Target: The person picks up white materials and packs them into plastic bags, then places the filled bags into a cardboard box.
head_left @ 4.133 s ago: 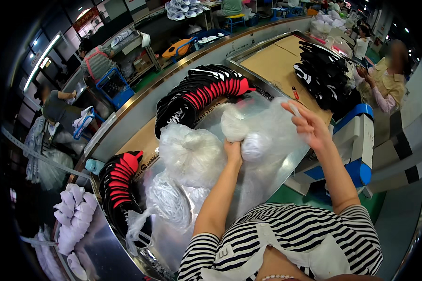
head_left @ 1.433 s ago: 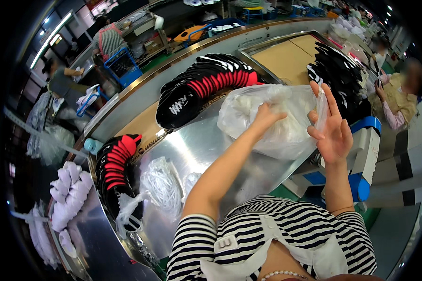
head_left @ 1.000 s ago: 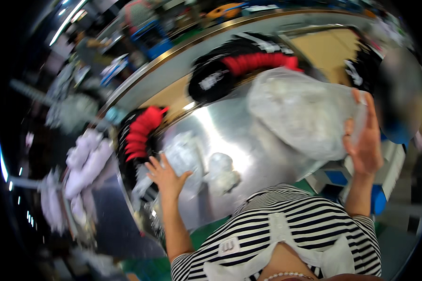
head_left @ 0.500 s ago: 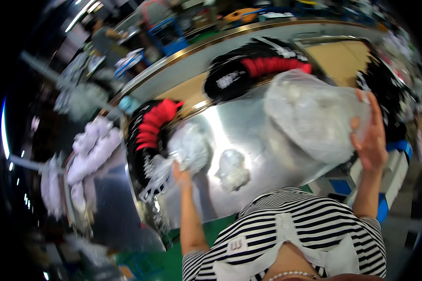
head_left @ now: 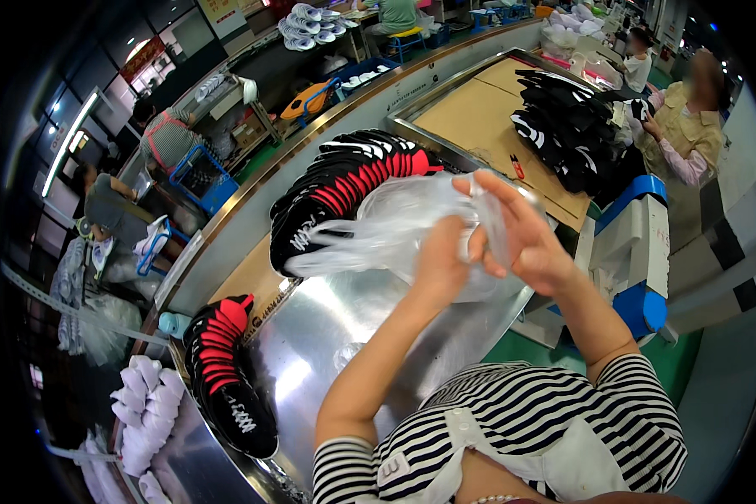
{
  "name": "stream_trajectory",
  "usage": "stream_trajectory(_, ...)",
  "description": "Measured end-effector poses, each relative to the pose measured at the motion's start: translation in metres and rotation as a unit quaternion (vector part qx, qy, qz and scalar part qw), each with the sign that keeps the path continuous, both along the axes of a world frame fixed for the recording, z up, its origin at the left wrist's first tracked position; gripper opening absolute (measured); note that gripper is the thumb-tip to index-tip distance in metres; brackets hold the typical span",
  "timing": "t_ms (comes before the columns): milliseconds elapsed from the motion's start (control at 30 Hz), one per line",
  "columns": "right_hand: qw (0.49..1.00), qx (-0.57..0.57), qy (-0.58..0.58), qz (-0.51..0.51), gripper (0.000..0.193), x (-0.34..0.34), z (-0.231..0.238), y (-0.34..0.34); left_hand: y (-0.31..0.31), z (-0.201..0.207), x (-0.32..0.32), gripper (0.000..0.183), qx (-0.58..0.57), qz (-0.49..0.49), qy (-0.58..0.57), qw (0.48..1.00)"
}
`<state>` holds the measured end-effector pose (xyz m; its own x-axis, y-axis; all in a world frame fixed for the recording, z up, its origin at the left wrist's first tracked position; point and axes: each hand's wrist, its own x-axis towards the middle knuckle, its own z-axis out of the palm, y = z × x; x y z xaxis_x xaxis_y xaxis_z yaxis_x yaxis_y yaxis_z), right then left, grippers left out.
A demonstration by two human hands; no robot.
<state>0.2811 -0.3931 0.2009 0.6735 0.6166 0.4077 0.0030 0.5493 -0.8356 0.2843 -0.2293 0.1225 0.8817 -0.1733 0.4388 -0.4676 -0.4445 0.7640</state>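
Note:
In front of my chest both hands are on a clear plastic bag [head_left: 370,239], which is crumpled and streaming out to the left. My left hand [head_left: 443,262] is closed on the bag's gathered part. My right hand [head_left: 533,239], its fingers bent, grips the film beside it; part of that grip is hidden by the plastic. Behind the bag, a curved row of black shoe uppers with red linings [head_left: 344,189] lies along the far edge of the shiny metal table [head_left: 307,323]. A second row of such uppers [head_left: 227,370] sits at the table's left end.
Beyond the table, a cardboard-lined tray [head_left: 470,109] holds a pile of black uppers [head_left: 563,118] and red snips [head_left: 517,166]. A blue-and-white machine [head_left: 634,252] stands at my right. White padded pieces [head_left: 147,412] lie far left. A co-worker [head_left: 685,126] is across at the right.
My left hand has come from the left side of the table to meet my right hand at the bag. The bag has gone from puffed out to gathered. My view has turned right.

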Motion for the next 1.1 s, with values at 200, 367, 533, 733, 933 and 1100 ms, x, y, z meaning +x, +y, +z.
stream_trajectory(200,0.992,-0.106,0.008,0.068,0.116,-0.053,0.0,-0.004,-0.085,-0.073,0.098,0.029,0.029,-0.058,0.09,0.994)
stream_trajectory(367,0.989,-0.115,0.077,0.058,0.119,-0.074,0.004,-0.036,-0.113,-0.09,0.139,0.027,-0.026,-0.074,0.145,0.986)
stream_trajectory(533,0.971,-0.046,-0.049,-0.229,0.111,-0.003,0.022,-0.051,-0.097,-0.067,0.16,0.026,-0.054,-0.158,0.185,0.968)
stream_trajectory(733,0.985,-0.023,-0.077,-0.151,0.098,0.029,0.041,-0.024,-0.074,-0.027,0.133,0.026,0.154,-0.153,0.04,0.975)
stream_trajectory(933,0.985,-0.036,-0.068,-0.153,0.096,0.026,0.042,-0.015,-0.012,0.083,0.037,0.022,0.338,-0.166,0.033,0.926)
stream_trajectory(1100,0.987,-0.077,-0.101,-0.096,0.101,0.025,0.049,-0.031,0.027,0.072,0.008,0.038,0.313,0.027,-0.162,0.936)
